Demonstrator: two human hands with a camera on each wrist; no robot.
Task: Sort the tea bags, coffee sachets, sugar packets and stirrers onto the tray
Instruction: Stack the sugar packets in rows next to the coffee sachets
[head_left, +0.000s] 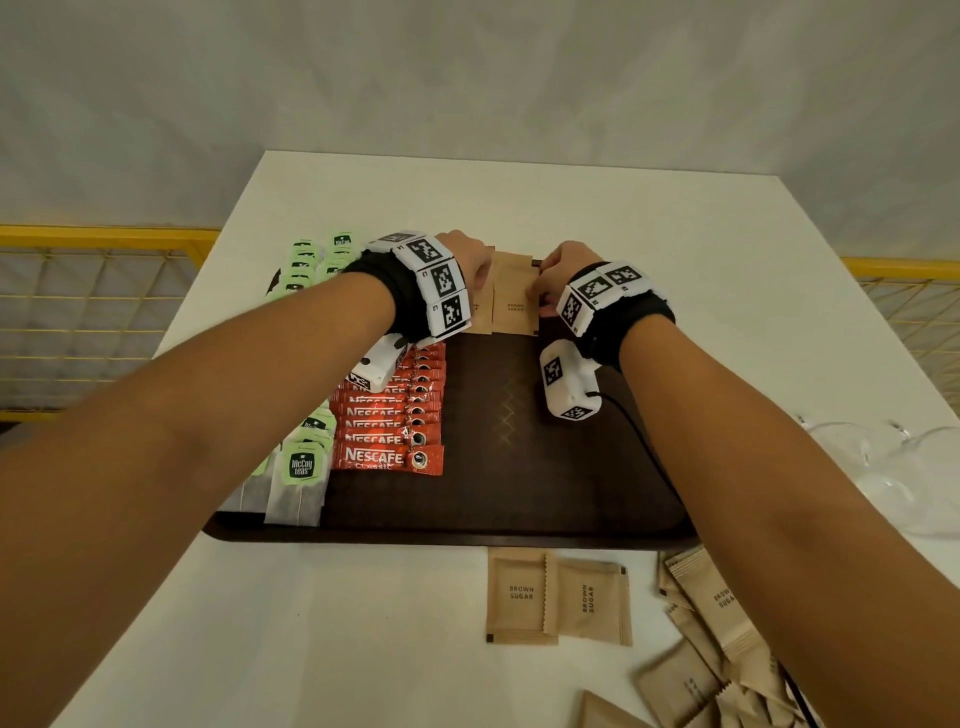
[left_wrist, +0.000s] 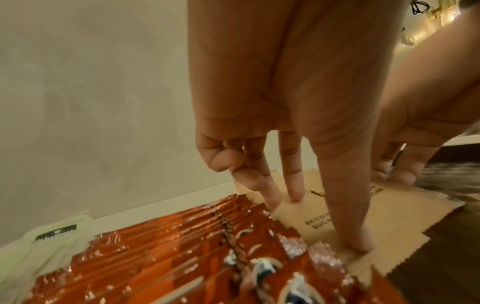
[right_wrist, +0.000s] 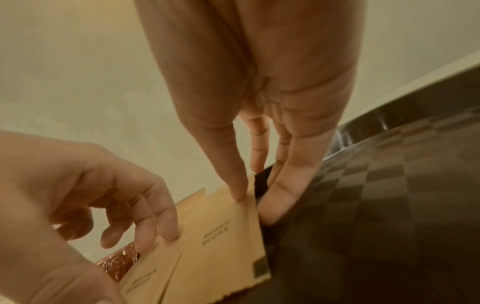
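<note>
Sugar packets (head_left: 514, 299) — tan, serrated-edged, flat on the dark tray (head_left: 519, 499) — under straight fingertips of both hands.

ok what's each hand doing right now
left hand: open, fingers pressing sugar packets
right hand: open, fingers on packets' edge

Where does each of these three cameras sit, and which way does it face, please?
Head: above, facing forward and down at the tray; both forearms show.
Left wrist: along the left hand, fingers on the sugar packets.
Right wrist: along the right hand, fingertips at a packet's edge.
Both wrist views share the packets and the opposite hand.
</note>
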